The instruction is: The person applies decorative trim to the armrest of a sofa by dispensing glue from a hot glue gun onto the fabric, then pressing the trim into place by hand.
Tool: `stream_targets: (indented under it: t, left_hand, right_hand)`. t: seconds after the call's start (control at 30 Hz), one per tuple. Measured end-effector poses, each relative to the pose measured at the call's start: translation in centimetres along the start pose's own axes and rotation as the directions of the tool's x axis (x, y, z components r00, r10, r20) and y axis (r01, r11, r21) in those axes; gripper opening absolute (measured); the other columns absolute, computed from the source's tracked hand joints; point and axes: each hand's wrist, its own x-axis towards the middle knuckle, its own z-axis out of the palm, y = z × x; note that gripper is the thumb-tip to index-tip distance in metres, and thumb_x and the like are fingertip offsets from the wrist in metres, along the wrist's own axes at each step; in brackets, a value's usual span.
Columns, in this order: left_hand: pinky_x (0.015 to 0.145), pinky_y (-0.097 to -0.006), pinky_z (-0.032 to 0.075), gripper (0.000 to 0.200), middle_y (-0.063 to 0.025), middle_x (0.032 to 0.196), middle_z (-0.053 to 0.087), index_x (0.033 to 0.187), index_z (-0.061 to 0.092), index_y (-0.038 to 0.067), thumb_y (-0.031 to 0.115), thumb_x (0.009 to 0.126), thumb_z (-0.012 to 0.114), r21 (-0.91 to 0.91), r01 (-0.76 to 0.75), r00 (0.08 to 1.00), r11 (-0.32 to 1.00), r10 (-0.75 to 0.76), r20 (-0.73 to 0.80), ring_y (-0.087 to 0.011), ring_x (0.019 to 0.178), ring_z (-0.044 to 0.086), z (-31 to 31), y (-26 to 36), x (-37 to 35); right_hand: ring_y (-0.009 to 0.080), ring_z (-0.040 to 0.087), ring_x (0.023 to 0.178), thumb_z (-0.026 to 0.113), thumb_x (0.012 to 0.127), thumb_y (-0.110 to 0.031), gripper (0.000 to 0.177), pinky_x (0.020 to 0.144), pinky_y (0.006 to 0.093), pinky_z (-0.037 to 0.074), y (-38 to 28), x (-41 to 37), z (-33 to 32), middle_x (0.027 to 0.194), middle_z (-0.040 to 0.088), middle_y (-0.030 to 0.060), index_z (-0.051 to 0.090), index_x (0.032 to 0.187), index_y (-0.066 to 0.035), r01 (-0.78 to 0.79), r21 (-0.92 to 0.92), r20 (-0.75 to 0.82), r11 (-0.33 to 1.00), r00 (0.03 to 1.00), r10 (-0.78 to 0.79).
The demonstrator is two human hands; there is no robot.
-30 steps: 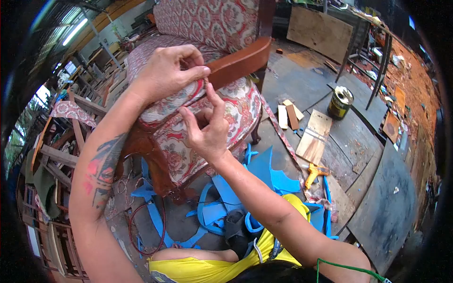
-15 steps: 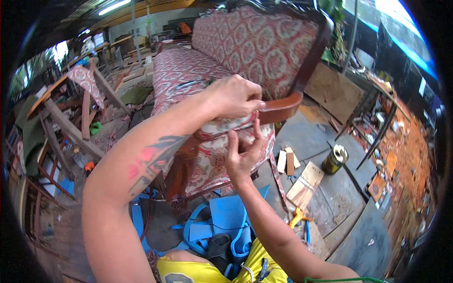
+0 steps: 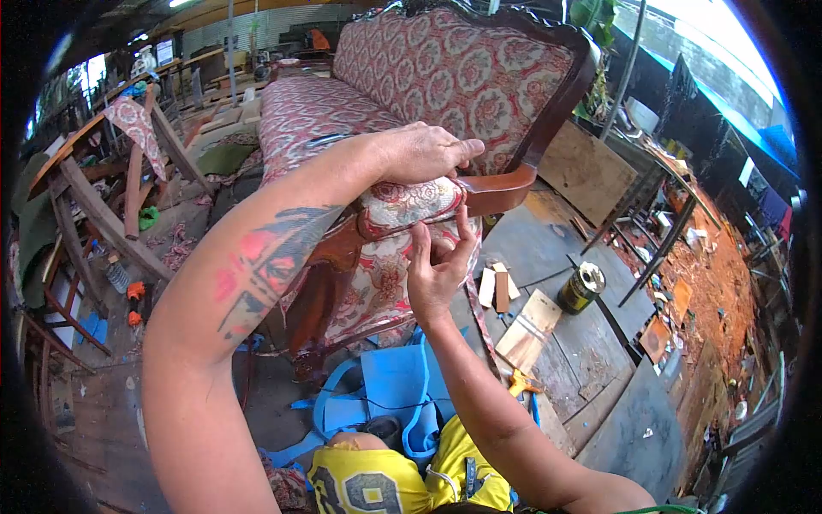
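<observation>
A wooden sofa (image 3: pixel 445 51) with red and cream patterned upholstery stands in front of me. Its armrest pad (image 3: pixel 411 202) is covered in the same fabric and sits beside the curved brown wooden arm end (image 3: pixel 501 190). Over the top of the pad is my left hand (image 3: pixel 428 152), its fingers bent together and pointing right. Whatever is under those fingertips is hidden. My right hand (image 3: pixel 438 272) is below the pad, palm up. Its thumb and index finger are apart and reach to the pad's lower edge, while the other fingers curl.
Blue foam pieces (image 3: pixel 390 377) lie on the floor by my knees. To the right are wood offcuts (image 3: pixel 528 330), an open can (image 3: pixel 582 287) and a yellow-handled tool (image 3: pixel 521 383). A bare wooden frame (image 3: pixel 111 223) stands at left.
My left hand has lifted and tilted off the pad's front, so more of its patterned cover shows. My right hand stays near the lower edge. The whole view has shifted slightly.
</observation>
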Motion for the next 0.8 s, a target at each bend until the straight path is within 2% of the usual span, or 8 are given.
stream_targets:
  t: [0.43,0.5,0.53,0.57,0.63,0.67,0.7,0.8]
  left_hand:
    - [0.126,-0.0489,0.037,0.097,-0.0267,0.156,0.057,0.148,0.062,-0.002,0.076,0.11,0.019,0.103,0.043,0.997,0.994,-0.049,0.057,-0.0421,0.149,0.051,-2.3,2.2,-0.8]
    - [0.089,-0.05,0.058,0.038,-0.0109,0.108,0.076,0.109,0.079,0.012,0.045,0.099,0.064,0.434,-0.498,0.639,0.751,0.656,-0.402,-0.0356,0.112,0.073,-1.7,-1.4,-4.5]
    - [0.073,-0.0481,0.056,0.018,-0.0032,0.089,0.067,0.09,0.073,0.016,0.034,0.085,0.073,0.647,-0.433,0.446,0.627,0.773,-0.451,-0.0282,0.092,0.073,-1.2,0.2,-6.2]
    - [0.073,-0.0506,0.056,0.016,-0.0054,0.09,0.067,0.084,0.071,0.015,0.032,0.086,0.072,0.767,-0.178,0.489,0.617,0.732,-0.475,-0.0292,0.089,0.073,0.9,1.5,-5.9]
    - [0.091,-0.0586,0.06,0.047,-0.0156,0.098,0.073,0.111,0.073,-0.004,0.022,0.072,0.076,0.687,0.388,0.199,0.615,0.672,-0.714,-0.0375,0.091,0.073,4.6,6.5,-9.2]
    - [0.094,-0.0544,0.058,0.036,-0.0196,0.098,0.068,0.106,0.066,-0.002,0.031,0.091,0.064,0.591,0.234,0.012,0.772,0.605,-0.796,-0.0346,0.095,0.07,6.2,8.3,-9.3]
    - [0.111,-0.0626,0.05,0.034,-0.02,0.106,0.07,0.115,0.066,0.0,0.03,0.099,0.06,0.488,-0.037,0.541,0.872,0.428,-0.724,-0.0368,0.107,0.071,7.5,11.1,-10.5]
    - [0.095,-0.0363,0.062,0.034,-0.0118,0.12,0.069,0.128,0.062,0.012,0.022,0.095,0.063,0.266,-0.402,0.621,0.876,0.474,-0.624,-0.0252,0.116,0.069,13.3,12.5,-13.3]
  right_hand:
    - [0.0062,0.056,0.064,0.071,0.108,-0.021,0.066,0.054,0.0219,0.044,0.8,0.3,-0.8,0.09,0.07,0.0035,0.035,0.162,-0.014,-0.016,0.001,-0.011,1.0,1.0,0.016]
    - [0.0087,0.058,0.067,0.069,0.109,-0.022,0.062,0.058,0.0228,0.048,-1.8,-0.1,0.2,0.092,0.069,0.0029,0.038,0.162,-0.013,-0.127,-0.055,-0.055,0.99,0.991,0.124]
    - [0.008,0.057,0.066,0.068,0.11,-0.019,0.062,0.058,0.0229,0.047,-1.3,-0.1,0.2,0.087,0.068,0.0015,0.037,0.163,-0.014,-0.084,-0.005,-0.048,0.996,0.995,0.084]
    - [0.0074,0.056,0.064,0.067,0.11,-0.017,0.062,0.058,0.023,0.045,-0.8,-0.2,0.3,0.083,0.067,0.0002,0.036,0.163,-0.016,-0.037,0.039,-0.053,0.999,0.998,0.039]
    - [0.0069,0.056,0.063,0.068,0.11,-0.019,0.061,0.058,0.023,0.045,-1.9,-0.9,0.8,0.081,0.066,0.0002,0.037,0.163,-0.015,-0.105,-0.03,-0.041,0.994,0.994,0.104]
    - [0.0064,0.055,0.063,0.069,0.11,-0.021,0.061,0.059,0.0231,0.045,-3.0,-1.1,0.8,0.079,0.065,0.0002,0.039,0.162,-0.014,-0.156,-0.105,-0.073,0.982,0.986,0.148]
    - [0.0059,0.055,0.063,0.07,0.109,-0.023,0.061,0.059,0.0231,0.045,-4.0,-1.0,1.2,0.077,0.064,0.0002,0.04,0.162,-0.014,-0.2,-0.177,-0.111,0.964,0.977,0.183]
    - [0.0059,0.047,0.054,0.071,0.109,-0.027,0.065,0.051,0.0229,0.038,-0.8,0.4,0.0,0.067,0.055,-0.0017,0.037,0.162,-0.013,-0.076,0.024,-0.056,0.997,0.995,0.077]
